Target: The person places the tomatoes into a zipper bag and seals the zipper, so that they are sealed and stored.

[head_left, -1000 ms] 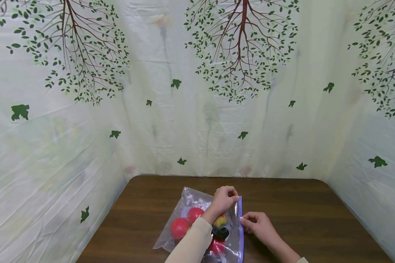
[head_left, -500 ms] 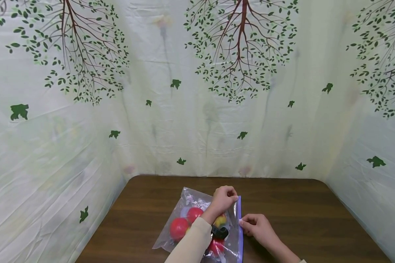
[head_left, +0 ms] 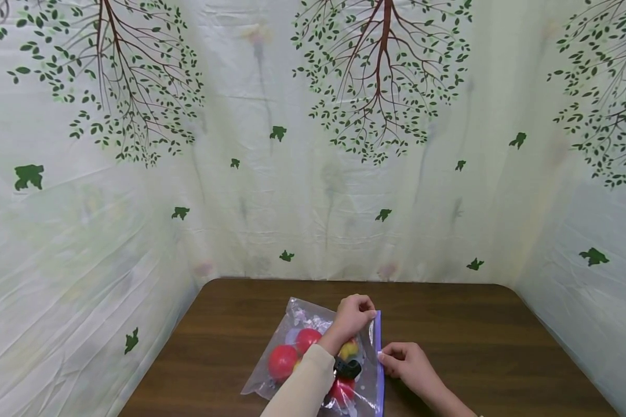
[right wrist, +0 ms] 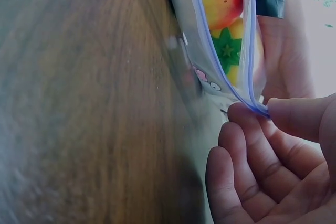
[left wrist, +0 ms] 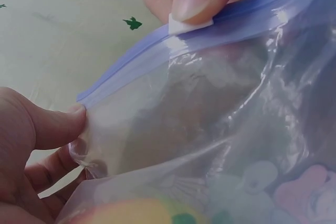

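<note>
A clear plastic zip bag (head_left: 263, 370) lies on the table with its purple zip strip (head_left: 380, 391) along the right side. Inside are red balls (head_left: 283, 362) and toy fruit (right wrist: 227, 51), one yellow with a green star-shaped leaf. My left hand (head_left: 352, 318) reaches across the bag and pinches its far corner at the end of the strip. Between thumb and finger, my right hand (head_left: 413, 366) pinches the white slider (left wrist: 189, 25) on the strip. In the right wrist view, the strip's two purple edges stand apart beyond the fingertips. My left forearm covers part of the contents.
The brown wooden table (head_left: 480, 341) extends to both sides and behind the bag. A pale curtain (head_left: 334, 231) printed with trees and leaves surrounds it. A black wrist camera (head_left: 347, 368) sits on my left wrist, over the bag.
My right hand has slid a little toward me along the purple strip, holding the slider. My left hand stays at the far corner.
</note>
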`<state>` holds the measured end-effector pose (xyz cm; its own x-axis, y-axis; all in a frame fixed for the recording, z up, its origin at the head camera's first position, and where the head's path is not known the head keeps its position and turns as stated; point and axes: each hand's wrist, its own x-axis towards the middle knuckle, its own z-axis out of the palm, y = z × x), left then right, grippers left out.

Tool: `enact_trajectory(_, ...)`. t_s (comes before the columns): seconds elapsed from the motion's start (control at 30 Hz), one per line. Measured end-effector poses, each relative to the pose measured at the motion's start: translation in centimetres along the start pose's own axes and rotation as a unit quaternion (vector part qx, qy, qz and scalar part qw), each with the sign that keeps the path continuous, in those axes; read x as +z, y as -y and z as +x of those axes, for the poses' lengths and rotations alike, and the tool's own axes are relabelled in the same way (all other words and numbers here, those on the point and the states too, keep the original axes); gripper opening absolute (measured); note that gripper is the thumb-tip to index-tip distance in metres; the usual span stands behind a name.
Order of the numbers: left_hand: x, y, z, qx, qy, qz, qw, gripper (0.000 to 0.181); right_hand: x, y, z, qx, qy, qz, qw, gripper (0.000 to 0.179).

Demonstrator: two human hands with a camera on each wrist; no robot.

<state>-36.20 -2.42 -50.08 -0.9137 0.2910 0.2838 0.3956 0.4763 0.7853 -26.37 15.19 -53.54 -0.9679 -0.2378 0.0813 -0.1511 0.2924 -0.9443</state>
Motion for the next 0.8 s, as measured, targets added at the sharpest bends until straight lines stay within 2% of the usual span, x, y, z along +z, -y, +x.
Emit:
enact_trajectory(0.33,-0.11,0.34,0.27,-0.011,-0.001,-0.010,0.9999,0.014,0.05,0.16,-0.30,0.022,0.008,-0.004,0.9997,0.019)
enact_trajectory(0.8,-0.39,0.22,0.23,-0.017,-0.008,-0.003,0.9998,0.014,0.41,0.25,-0.99,0.009,0.016,-0.012,0.9998,0.018)
